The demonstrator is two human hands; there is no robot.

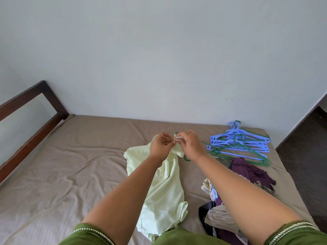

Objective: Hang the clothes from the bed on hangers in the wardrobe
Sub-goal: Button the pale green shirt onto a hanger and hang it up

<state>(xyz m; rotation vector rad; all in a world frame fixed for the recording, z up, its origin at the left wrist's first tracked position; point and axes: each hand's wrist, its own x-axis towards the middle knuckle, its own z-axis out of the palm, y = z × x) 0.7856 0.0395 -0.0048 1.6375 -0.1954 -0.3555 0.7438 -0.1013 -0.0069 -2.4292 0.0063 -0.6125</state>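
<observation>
A pale green shirt [164,197] lies lengthwise on the brown bed sheet [74,167]. My left hand [160,145] and my right hand [190,145] meet over its collar end, and both pinch the fabric there. A green hanger [186,158] shows partly from under the shirt and my right hand. To the right lies a pile of blue and green hangers [238,144]. A heap of clothes [226,209] with a purple garment [251,171] on top sits at the right edge of the bed.
A dark wooden bed frame [33,110] rises at the left. A plain white wall [159,59] stands behind the bed. Dark floor [307,156] runs along the bed's right side.
</observation>
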